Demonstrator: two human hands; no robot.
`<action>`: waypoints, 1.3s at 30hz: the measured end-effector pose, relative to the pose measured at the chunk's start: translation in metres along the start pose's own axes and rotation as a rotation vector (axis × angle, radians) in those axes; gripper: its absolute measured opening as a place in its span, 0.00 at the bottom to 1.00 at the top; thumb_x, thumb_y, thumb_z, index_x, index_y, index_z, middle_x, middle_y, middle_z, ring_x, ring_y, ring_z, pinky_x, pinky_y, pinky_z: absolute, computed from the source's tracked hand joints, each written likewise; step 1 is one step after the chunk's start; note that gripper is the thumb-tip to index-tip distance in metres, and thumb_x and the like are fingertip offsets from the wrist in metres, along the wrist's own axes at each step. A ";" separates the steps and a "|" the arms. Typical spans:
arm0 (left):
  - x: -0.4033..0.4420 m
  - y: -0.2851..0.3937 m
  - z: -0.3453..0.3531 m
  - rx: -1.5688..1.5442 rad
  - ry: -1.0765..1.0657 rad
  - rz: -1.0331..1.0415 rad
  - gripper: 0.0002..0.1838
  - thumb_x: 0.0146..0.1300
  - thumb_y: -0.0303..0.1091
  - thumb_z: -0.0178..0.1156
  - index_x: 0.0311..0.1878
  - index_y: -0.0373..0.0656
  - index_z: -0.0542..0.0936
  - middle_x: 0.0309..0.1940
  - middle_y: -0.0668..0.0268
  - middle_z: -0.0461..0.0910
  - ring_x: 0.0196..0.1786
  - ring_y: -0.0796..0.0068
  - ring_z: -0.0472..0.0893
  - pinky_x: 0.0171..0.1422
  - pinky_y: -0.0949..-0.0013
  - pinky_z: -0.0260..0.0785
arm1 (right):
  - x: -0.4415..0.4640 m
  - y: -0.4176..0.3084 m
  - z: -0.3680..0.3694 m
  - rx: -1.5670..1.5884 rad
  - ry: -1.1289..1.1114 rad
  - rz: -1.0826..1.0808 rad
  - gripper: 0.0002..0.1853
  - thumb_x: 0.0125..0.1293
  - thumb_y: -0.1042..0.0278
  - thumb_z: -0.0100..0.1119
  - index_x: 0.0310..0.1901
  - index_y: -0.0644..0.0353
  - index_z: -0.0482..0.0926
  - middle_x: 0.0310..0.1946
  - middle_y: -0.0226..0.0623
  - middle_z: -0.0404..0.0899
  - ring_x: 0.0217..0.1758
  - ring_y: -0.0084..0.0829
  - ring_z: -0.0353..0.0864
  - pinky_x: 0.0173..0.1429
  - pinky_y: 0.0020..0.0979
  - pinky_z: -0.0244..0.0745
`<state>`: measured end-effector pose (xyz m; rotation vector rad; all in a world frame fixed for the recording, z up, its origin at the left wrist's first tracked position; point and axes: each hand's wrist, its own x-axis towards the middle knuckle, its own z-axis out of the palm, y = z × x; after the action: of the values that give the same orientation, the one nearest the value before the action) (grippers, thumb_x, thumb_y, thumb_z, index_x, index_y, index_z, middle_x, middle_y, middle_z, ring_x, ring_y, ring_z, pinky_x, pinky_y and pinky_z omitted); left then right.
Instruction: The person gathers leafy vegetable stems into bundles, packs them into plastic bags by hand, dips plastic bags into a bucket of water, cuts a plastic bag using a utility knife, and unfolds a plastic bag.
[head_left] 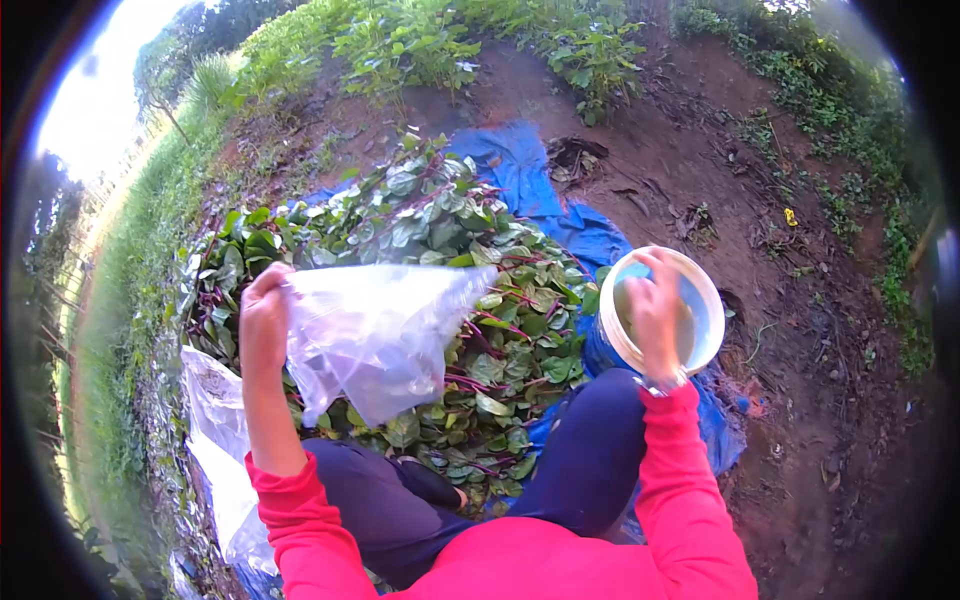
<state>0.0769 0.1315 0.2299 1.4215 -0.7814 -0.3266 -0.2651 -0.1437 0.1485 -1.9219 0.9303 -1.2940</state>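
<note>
My left hand is closed on the upper edge of a clear plastic bag. The bag hangs flat and creased, its far end spread to the right above a heap of leafy greens with purple stems. Over the mouth of a white bucket is my right hand, with a band at the wrist. Motion smears its fingers, which look bent, and I cannot make out anything in them. The bucket's inside looks pale blue, and my hand hides part of what it holds.
A blue tarp lies under the greens and the bucket. More white plastic lies at my left. Bare brown soil stretches to the right, with leafy plants ahead and grass along the left.
</note>
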 end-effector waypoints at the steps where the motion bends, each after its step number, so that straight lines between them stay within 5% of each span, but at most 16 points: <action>1: -0.002 0.013 -0.004 -0.077 0.076 0.076 0.10 0.50 0.18 0.43 0.26 0.39 0.74 0.28 0.70 0.72 0.29 0.85 0.67 0.34 0.82 0.57 | 0.010 -0.009 0.027 -0.052 -0.062 -0.098 0.20 0.50 0.80 0.50 0.48 0.60 0.72 0.57 0.46 0.62 0.64 0.44 0.58 0.66 0.38 0.54; 3: -0.004 0.031 -0.012 -0.190 0.288 0.061 0.06 0.52 0.19 0.46 0.27 0.40 0.72 0.32 0.69 0.71 0.33 0.81 0.69 0.40 0.80 0.61 | 0.020 0.018 0.090 -0.107 -0.148 -0.292 0.25 0.46 0.81 0.51 0.51 0.60 0.69 0.56 0.50 0.62 0.63 0.47 0.58 0.67 0.40 0.52; 8: -0.011 0.057 -0.017 -0.328 0.314 0.078 0.07 0.56 0.21 0.49 0.25 0.44 0.73 0.29 0.69 0.68 0.33 0.79 0.69 0.42 0.77 0.63 | -0.037 0.037 0.187 -0.119 -0.909 -0.034 0.36 0.44 0.79 0.50 0.61 0.61 0.60 0.63 0.53 0.57 0.68 0.44 0.53 0.70 0.35 0.47; 10: -0.012 0.059 -0.016 -0.235 0.321 0.064 0.06 0.60 0.29 0.49 0.27 0.44 0.71 0.30 0.66 0.68 0.32 0.75 0.70 0.41 0.72 0.65 | -0.094 0.091 0.238 0.304 -0.884 0.300 0.26 0.55 0.68 0.46 0.58 0.63 0.65 0.52 0.54 0.70 0.58 0.45 0.67 0.60 0.31 0.62; 11: -0.010 0.065 -0.006 -0.230 0.319 0.064 0.06 0.60 0.29 0.49 0.27 0.44 0.71 0.30 0.66 0.68 0.32 0.75 0.70 0.41 0.72 0.65 | -0.099 0.092 0.241 0.192 -1.283 0.489 0.32 0.62 0.50 0.42 0.62 0.62 0.59 0.61 0.52 0.61 0.64 0.43 0.62 0.62 0.40 0.60; 13: -0.003 0.082 0.023 -0.333 0.714 0.072 0.08 0.62 0.37 0.48 0.31 0.44 0.71 0.32 0.64 0.70 0.34 0.72 0.70 0.42 0.69 0.66 | -0.135 0.015 0.192 0.256 -1.650 1.120 0.55 0.50 0.18 0.30 0.69 0.56 0.38 0.68 0.54 0.41 0.67 0.52 0.53 0.60 0.63 0.50; 17: 0.015 0.062 -0.032 -0.579 0.628 0.214 0.14 0.63 0.42 0.45 0.41 0.42 0.72 0.42 0.60 0.70 0.42 0.68 0.71 0.48 0.64 0.66 | -0.178 -0.010 0.213 0.741 -1.772 1.270 0.55 0.48 0.18 0.33 0.69 0.48 0.34 0.68 0.55 0.40 0.65 0.54 0.56 0.61 0.62 0.50; 18: 0.018 0.061 -0.040 -0.578 0.646 0.289 0.14 0.63 0.42 0.45 0.41 0.42 0.72 0.42 0.60 0.70 0.41 0.68 0.71 0.48 0.65 0.66 | -0.174 -0.028 0.203 0.735 -1.528 1.245 0.45 0.59 0.29 0.36 0.68 0.56 0.45 0.64 0.46 0.56 0.65 0.41 0.60 0.64 0.55 0.52; 21: 0.022 0.063 -0.058 -0.560 0.680 0.496 0.14 0.63 0.42 0.46 0.41 0.42 0.72 0.41 0.61 0.71 0.40 0.70 0.72 0.46 0.66 0.67 | -0.169 -0.011 0.216 1.202 -1.553 1.084 0.36 0.62 0.38 0.43 0.64 0.58 0.57 0.57 0.41 0.67 0.58 0.34 0.68 0.62 0.44 0.61; 24: 0.023 0.066 -0.076 -0.551 0.700 0.703 0.13 0.63 0.42 0.47 0.41 0.41 0.72 0.39 0.62 0.71 0.38 0.72 0.72 0.44 0.68 0.67 | -0.114 -0.005 0.232 1.450 -1.097 0.790 0.14 0.64 0.65 0.47 0.50 0.60 0.70 0.42 0.32 0.75 0.45 0.25 0.75 0.50 0.27 0.71; 27: 0.025 0.048 -0.089 -0.508 0.671 0.947 0.13 0.63 0.42 0.48 0.41 0.41 0.71 0.38 0.63 0.71 0.36 0.73 0.72 0.43 0.69 0.67 | -0.019 -0.005 0.199 0.873 -0.718 0.213 0.13 0.63 0.67 0.52 0.48 0.60 0.70 0.40 0.31 0.75 0.39 0.23 0.74 0.43 0.27 0.73; 28: 0.023 0.054 -0.077 0.448 0.571 1.157 0.13 0.65 0.36 0.41 0.39 0.37 0.72 0.39 0.60 0.71 0.43 0.67 0.72 0.48 0.65 0.65 | 0.005 -0.016 0.180 0.688 -0.606 -0.006 0.13 0.63 0.68 0.52 0.48 0.60 0.70 0.39 0.31 0.75 0.36 0.22 0.73 0.41 0.26 0.74; 29: 0.024 0.066 -0.108 1.145 0.293 1.122 0.11 0.63 0.27 0.41 0.40 0.37 0.75 0.38 0.59 0.73 0.43 0.69 0.73 0.48 0.68 0.65 | 0.015 0.012 0.184 0.709 -0.549 0.132 0.13 0.62 0.71 0.52 0.48 0.59 0.70 0.41 0.33 0.74 0.38 0.22 0.73 0.41 0.24 0.73; 31: 0.051 0.002 -0.174 0.467 0.458 0.207 0.11 0.58 0.23 0.45 0.41 0.39 0.76 0.36 0.59 0.73 0.40 0.69 0.73 0.48 0.68 0.65 | 0.024 -0.003 0.166 0.862 -0.477 0.520 0.15 0.61 0.74 0.53 0.51 0.60 0.68 0.44 0.35 0.73 0.39 0.22 0.73 0.42 0.24 0.73; 35: 0.056 -0.081 -0.147 1.140 0.577 0.299 0.18 0.50 0.23 0.50 0.47 0.42 0.75 0.39 0.62 0.72 0.41 0.69 0.69 0.48 0.68 0.63 | -0.013 0.028 0.185 0.910 -0.357 0.569 0.23 0.56 0.79 0.53 0.54 0.61 0.64 0.40 0.32 0.75 0.36 0.20 0.74 0.39 0.24 0.73; 39: 0.029 -0.085 -0.040 0.780 0.289 0.193 0.15 0.51 0.21 0.50 0.43 0.38 0.77 0.39 0.58 0.75 0.37 0.69 0.76 0.43 0.71 0.68 | -0.055 0.034 0.187 0.893 -0.517 0.995 0.17 0.56 0.80 0.53 0.48 0.59 0.66 0.35 0.32 0.76 0.32 0.21 0.74 0.33 0.23 0.72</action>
<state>0.1439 0.1298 0.1589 2.0366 -0.8342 0.3754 -0.1102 -0.0952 0.0347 -0.7935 0.6814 -0.4174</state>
